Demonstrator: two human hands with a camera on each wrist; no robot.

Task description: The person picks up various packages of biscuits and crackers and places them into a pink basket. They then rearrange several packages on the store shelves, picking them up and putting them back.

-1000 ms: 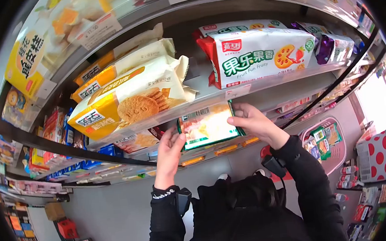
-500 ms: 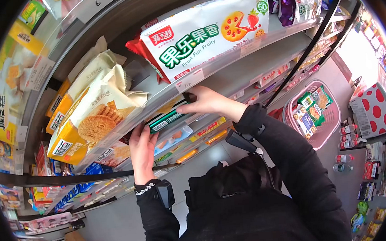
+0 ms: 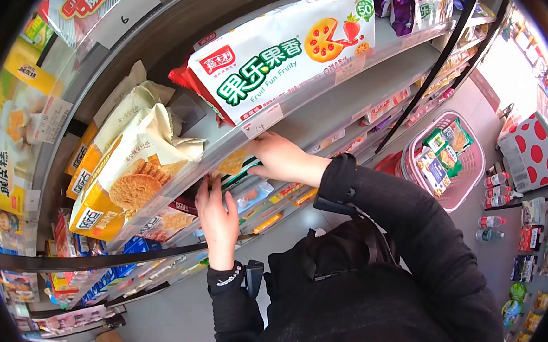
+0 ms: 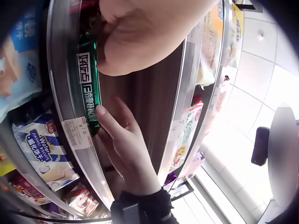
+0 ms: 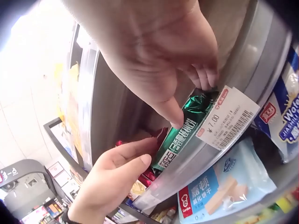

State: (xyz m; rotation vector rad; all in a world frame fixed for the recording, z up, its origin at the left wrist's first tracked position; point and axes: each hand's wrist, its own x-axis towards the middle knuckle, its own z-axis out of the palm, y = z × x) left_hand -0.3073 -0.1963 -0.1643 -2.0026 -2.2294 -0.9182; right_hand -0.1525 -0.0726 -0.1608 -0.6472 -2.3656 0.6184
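A green biscuit packet (image 5: 180,133) lies along the front edge of the shelf under the white fruit biscuit packs, behind a price tag (image 5: 226,119). My right hand (image 3: 286,160) grips one end, its thumb on the near side and fingers curled at the far end, as the right wrist view shows. My left hand (image 3: 219,219) is at the other end, fingers fairly straight and reaching under the upper shelf edge. Its thumb is close to the packet's end, beside dark red wrappers (image 5: 148,176). In the head view the shelf edge and hands hide most of the packet.
White fruit biscuit packs (image 3: 285,52) and yellow biscuit bags (image 3: 128,181) stand on the shelf above. Wafer packs (image 5: 229,184) hang or lie on the shelf below. A pink basket (image 3: 474,176) with several packets stands on the floor at right, near a polka-dot box (image 3: 530,153).
The packet, held face-up in front of the shelf a second ago, has gone in onto the shelf, edge outward. My left hand's fingers have spread and loosened at its end; the view has turned.
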